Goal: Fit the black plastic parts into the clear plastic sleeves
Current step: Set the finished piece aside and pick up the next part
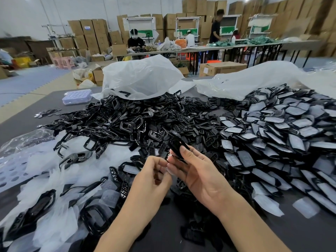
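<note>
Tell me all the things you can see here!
black parts: many, black, heap mid-table
sleeved parts: many, black in clear sleeves, pile on the right
sleeves: many, whitish-clear, near left
bags: two, white-clear, far side of table
tray: one, pale lilac, far left
flat bits: small pile, dark and shiny, left edge
table: one, dark grey, under everything
cartons: many, brown, stacked along back wall
people: several, at far tables
held part: one, black, in right grip
left grip: fingers curled by the held part's near end; blurred
right grip: holds the part, centre front
</note>
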`<state>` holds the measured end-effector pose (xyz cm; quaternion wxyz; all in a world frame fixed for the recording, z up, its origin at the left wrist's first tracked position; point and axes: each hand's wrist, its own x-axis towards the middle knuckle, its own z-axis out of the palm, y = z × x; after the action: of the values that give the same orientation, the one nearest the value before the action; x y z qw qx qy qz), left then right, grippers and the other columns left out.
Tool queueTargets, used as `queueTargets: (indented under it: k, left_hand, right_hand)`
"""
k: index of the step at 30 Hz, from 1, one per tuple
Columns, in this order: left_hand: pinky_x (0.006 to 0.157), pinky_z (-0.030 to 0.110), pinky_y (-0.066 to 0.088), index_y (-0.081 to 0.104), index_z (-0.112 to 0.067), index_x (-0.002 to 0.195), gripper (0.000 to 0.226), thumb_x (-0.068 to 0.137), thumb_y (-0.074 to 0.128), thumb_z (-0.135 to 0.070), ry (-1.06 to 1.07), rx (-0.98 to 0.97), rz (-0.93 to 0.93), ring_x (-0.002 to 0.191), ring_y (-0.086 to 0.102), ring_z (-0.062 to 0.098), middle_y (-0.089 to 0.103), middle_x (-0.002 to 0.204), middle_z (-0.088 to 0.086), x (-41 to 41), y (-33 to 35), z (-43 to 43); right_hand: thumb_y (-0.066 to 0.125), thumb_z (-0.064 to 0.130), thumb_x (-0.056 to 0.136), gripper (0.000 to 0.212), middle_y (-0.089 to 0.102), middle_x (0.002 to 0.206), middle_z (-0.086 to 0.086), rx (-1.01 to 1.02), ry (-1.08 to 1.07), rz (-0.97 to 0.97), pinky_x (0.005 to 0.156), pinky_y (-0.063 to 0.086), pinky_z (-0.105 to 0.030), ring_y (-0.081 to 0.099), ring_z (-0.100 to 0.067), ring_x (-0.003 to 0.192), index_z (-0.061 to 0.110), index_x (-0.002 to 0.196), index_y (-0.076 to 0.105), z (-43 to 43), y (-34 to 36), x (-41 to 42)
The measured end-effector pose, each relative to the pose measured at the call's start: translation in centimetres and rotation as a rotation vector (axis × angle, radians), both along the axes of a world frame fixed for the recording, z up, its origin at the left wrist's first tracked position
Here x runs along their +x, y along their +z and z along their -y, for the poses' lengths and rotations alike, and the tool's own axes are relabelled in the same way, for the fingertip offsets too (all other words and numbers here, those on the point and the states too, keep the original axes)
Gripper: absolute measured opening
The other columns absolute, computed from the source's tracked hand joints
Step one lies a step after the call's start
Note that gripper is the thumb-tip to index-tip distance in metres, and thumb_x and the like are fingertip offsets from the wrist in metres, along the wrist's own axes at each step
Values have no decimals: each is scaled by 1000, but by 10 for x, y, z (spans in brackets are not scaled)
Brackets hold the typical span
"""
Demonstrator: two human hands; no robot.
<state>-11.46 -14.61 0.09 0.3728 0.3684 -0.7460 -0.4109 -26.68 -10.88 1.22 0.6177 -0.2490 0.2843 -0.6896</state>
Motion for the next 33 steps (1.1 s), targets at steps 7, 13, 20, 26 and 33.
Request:
queueTargets:
  k: [7, 13, 20, 26, 33]
  left_hand:
    - [52, 19, 41, 56, -42, 90, 12, 96, 54, -31, 24, -62, 62, 55, 47, 2, 64, 74, -1, 1, -2, 1]
    - [70, 27, 53, 60, -32, 97, 12, 97, 59, -20, 17, 56, -50, 75, 67, 13, 71, 78, -11, 0, 4, 1]
    - [71, 21, 51, 70, -35, 94, 13, 97, 63, -25, 118, -20, -135, 79, 66, 4, 73, 87, -14, 2, 9, 1]
    - [61, 22, 48, 69, -39, 91, 10, 94, 66, -30, 220, -9, -242, 73, 68, 15, 72, 89, -3, 3, 7, 4]
    - [61, 19, 52, 60, -34, 97, 12, 94, 66, -24, 232, 102, -364, 64, 68, 13, 73, 84, -5, 1, 6, 5]
  right_hand:
    - [68, 7, 91, 17, 77, 89, -14, 96, -254, -44, 66, 61, -26, 75, -16, 72, 3, 107, 65, 4, 0, -4]
    - [69, 4, 93, 17, 77, 86, -14, 180, -292, -244, 71, 62, -30, 76, -23, 80, 7, 108, 62, 5, -7, -1]
    - [75, 12, 88, 27, 77, 89, -19, 146, -152, -375, 67, 60, -30, 74, -23, 73, 7, 110, 61, 2, -7, 2]
    - [86, 32, 72, 48, 77, 86, -16, 74, -126, -460, 69, 60, -29, 74, -21, 74, 9, 106, 61, 1, -8, 7]
    - [81, 29, 75, 39, 78, 91, -16, 33, -117, -468, 71, 61, -28, 76, -21, 78, 9, 104, 64, -1, -7, 12]
